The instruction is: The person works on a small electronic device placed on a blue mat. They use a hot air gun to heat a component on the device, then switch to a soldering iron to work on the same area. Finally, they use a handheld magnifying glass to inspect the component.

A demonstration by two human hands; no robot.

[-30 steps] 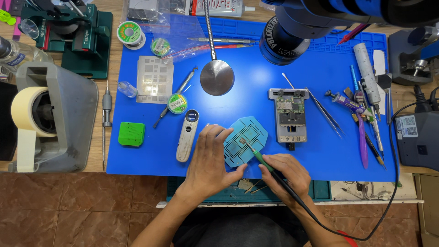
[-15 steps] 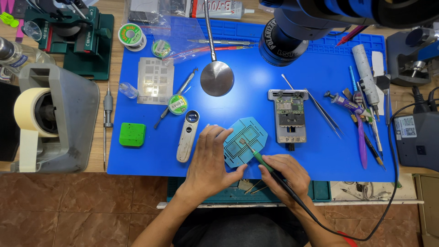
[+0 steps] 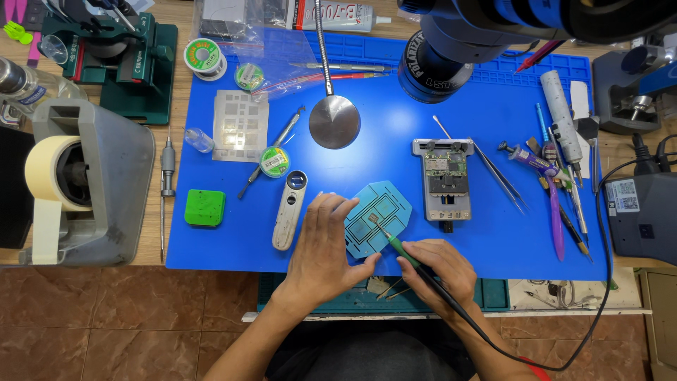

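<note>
My left hand [image 3: 326, 243] lies flat on the left part of a light blue pad [image 3: 384, 210] on the blue work mat [image 3: 395, 152], fingers spread and pressing it down. A small chip [image 3: 372, 220] sits on the pad. My right hand [image 3: 436, 267] grips a soldering iron [image 3: 403, 252] with a green collar like a pen. Its tip touches the pad right by the chip. A black cord runs from the iron off to the lower right.
A phone board in a metal holder [image 3: 443, 176] lies right of the pad, tweezers [image 3: 497, 173] beside it. A white magnifier [image 3: 289, 208], green block [image 3: 205, 207], stencil [image 3: 240, 125], round mirror [image 3: 334, 121], tape dispenser [image 3: 77, 183] and microscope head [image 3: 451, 49] surround it.
</note>
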